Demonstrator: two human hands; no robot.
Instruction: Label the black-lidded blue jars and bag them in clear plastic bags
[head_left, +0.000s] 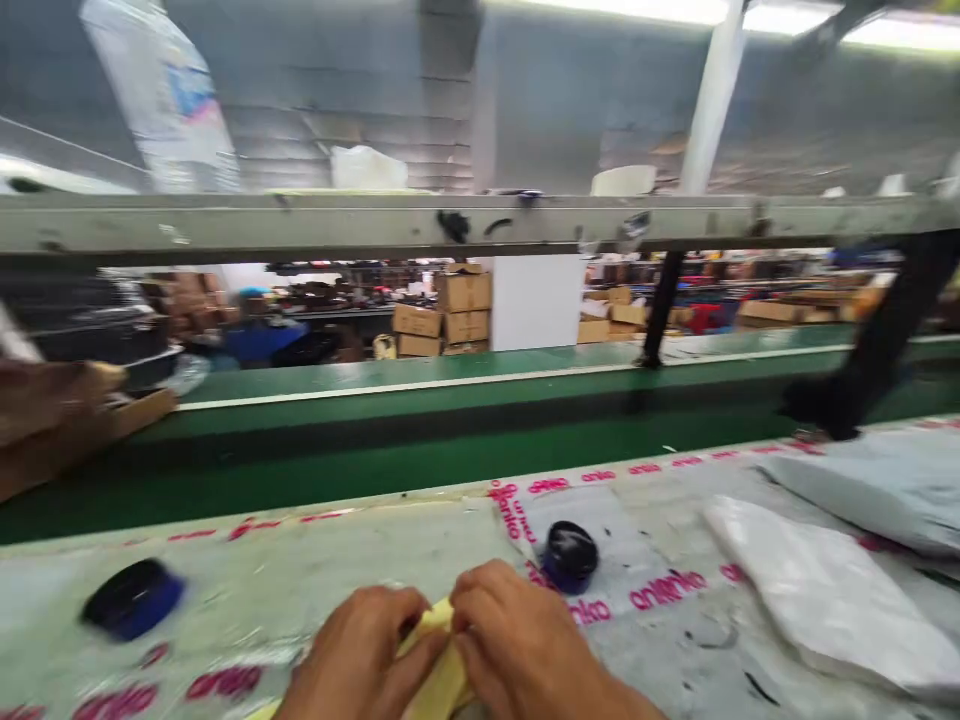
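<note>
At the bottom middle of the head view, my left hand (367, 650) and my right hand (517, 640) are side by side. Both pinch a pale yellow piece of soft-looking material (439, 680) between thumb and fingers. Much of that piece is hidden by the hands and the frame's lower edge, so I cannot tell its kind. Just beyond my right hand stands a round black and blue object (570, 556). A similar black and blue object (133, 598), blurred, lies farther off to the left of my left hand.
The worktop (337, 545) has a plastic cover printed in pink. White packets (832, 590) lie at right. Behind runs a green conveyor belt (420, 450), under a metal shelf rail (360, 225) with a plastic bottle (169, 100). A dark post (877, 340) stands at right, a cardboard box (142, 415) at left.
</note>
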